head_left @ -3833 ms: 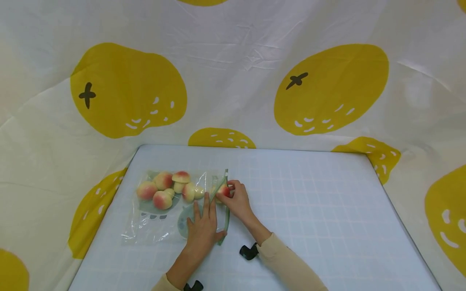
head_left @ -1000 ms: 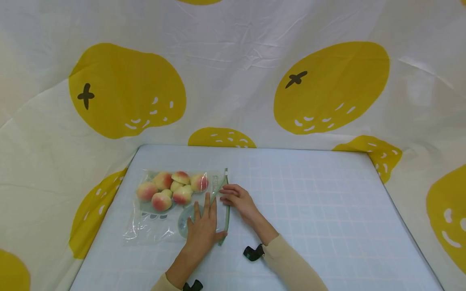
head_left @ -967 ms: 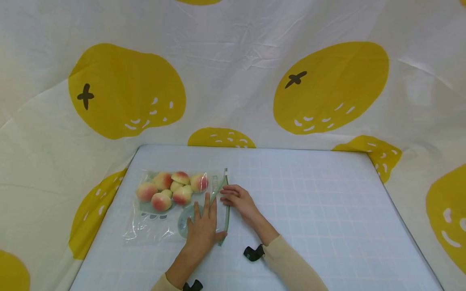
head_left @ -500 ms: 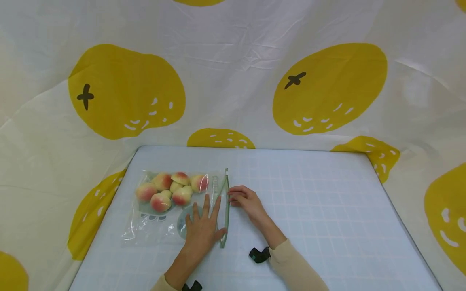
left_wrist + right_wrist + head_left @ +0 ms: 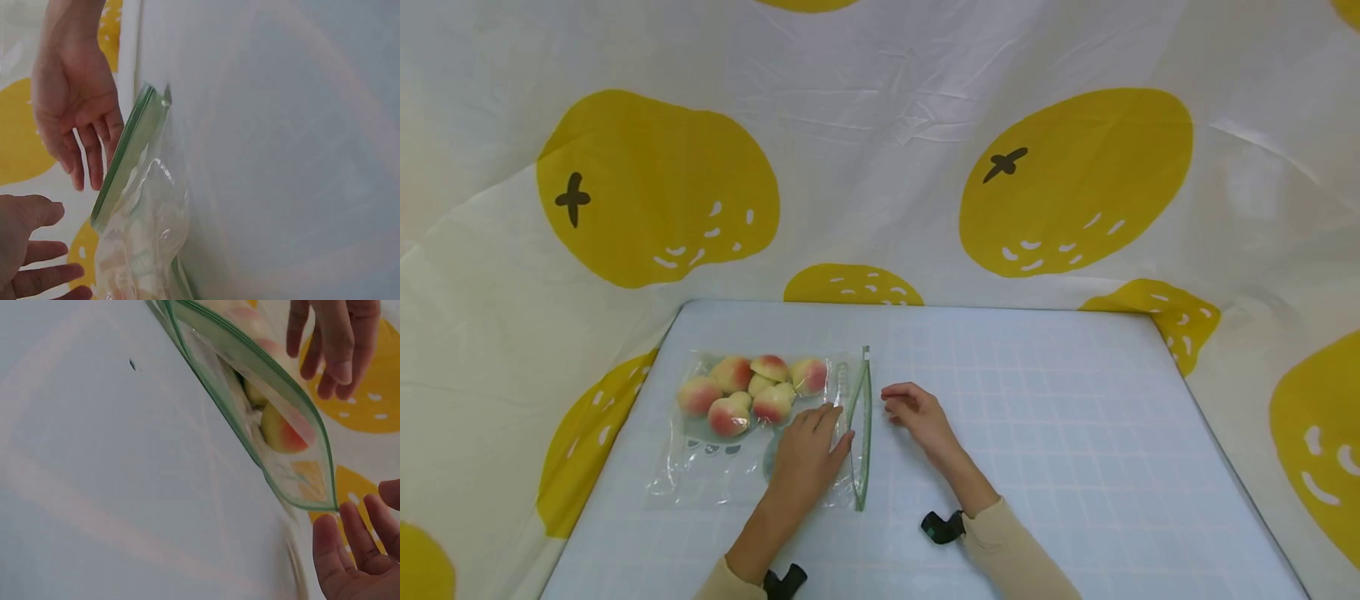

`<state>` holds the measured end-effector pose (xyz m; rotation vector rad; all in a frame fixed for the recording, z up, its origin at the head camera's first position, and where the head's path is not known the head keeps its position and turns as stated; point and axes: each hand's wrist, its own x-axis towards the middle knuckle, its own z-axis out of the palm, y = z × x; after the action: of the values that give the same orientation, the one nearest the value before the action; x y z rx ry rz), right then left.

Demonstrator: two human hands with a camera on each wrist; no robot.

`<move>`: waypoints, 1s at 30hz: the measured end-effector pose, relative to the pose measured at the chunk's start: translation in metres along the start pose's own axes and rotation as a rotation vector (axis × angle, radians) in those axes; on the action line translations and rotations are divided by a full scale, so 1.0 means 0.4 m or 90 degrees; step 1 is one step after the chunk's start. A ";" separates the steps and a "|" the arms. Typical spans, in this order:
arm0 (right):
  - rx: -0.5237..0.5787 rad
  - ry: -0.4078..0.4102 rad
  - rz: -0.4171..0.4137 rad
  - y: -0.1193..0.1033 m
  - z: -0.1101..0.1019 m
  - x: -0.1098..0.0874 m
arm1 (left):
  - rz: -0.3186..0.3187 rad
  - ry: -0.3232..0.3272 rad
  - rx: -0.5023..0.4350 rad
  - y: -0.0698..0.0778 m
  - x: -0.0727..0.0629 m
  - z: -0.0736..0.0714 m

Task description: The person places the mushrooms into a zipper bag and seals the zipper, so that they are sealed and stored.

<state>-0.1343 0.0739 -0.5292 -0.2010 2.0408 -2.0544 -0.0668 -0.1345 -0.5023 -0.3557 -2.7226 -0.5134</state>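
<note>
A clear zip bag (image 5: 700, 487) lies flat on the left half of the table, its green zip edge (image 5: 867, 467) toward the right. Inside are several mushroom-shaped pieces (image 5: 730, 415), cream with reddish caps. In the right wrist view the bag's mouth (image 5: 325, 444) gapes, and a rounded piece (image 5: 284, 431) shows within. My left hand (image 5: 807, 454) hovers over the bag near the mouth, fingers loosely bent and holding nothing. Just right of the zip edge is my right hand (image 5: 923, 421), apart from the bag, its fingers relaxed with nothing between them.
The pale, faintly checked table (image 5: 1045, 433) extends to the right of the bag. Behind it hangs a white cloth (image 5: 880, 183) with large yellow fruit prints. Each wrist carries a small black camera (image 5: 943, 527).
Earlier my right hand pinched a mushroom-shaped piece at the bag's mouth; that piece now lies inside. The right hand has drawn back rightward. My left hand has lifted from pressing the bag.
</note>
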 end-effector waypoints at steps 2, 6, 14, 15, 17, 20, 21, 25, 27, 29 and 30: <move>-0.027 0.012 -0.007 -0.003 -0.003 -0.002 | -0.030 -0.011 -0.066 -0.005 0.013 -0.011; -0.082 0.023 -0.032 -0.022 -0.008 -0.009 | -0.091 -0.038 -0.170 -0.020 0.045 -0.030; -0.133 0.011 -0.056 -0.112 -0.008 -0.041 | -0.066 -0.071 -0.272 -0.068 0.127 -0.046; -0.137 0.014 -0.056 -0.115 -0.008 -0.041 | -0.059 -0.079 -0.283 -0.073 0.140 -0.048; -0.139 0.018 -0.060 -0.115 -0.008 -0.040 | -0.059 -0.103 -0.295 -0.081 0.167 -0.053; -0.148 0.018 -0.065 -0.115 -0.009 -0.035 | -0.054 -0.140 -0.321 -0.095 0.212 -0.058; -0.150 0.019 -0.067 -0.115 -0.009 -0.034 | -0.054 -0.151 -0.326 -0.098 0.228 -0.060; -0.158 0.029 -0.081 -0.113 -0.009 -0.025 | -0.043 -0.197 -0.340 -0.118 0.297 -0.059; -0.162 0.035 -0.087 -0.113 -0.007 -0.022 | -0.044 -0.218 -0.332 -0.130 0.330 -0.051; -0.164 0.036 -0.088 -0.114 -0.006 -0.020 | -0.040 -0.238 -0.325 -0.142 0.361 -0.041; -0.167 0.035 -0.088 -0.115 -0.005 -0.018 | -0.039 -0.250 -0.321 -0.148 0.375 -0.035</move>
<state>-0.1310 0.0775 -0.4828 -0.3441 2.3899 -1.8787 -0.2171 -0.1667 -0.4513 -0.5469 -2.9467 -1.2746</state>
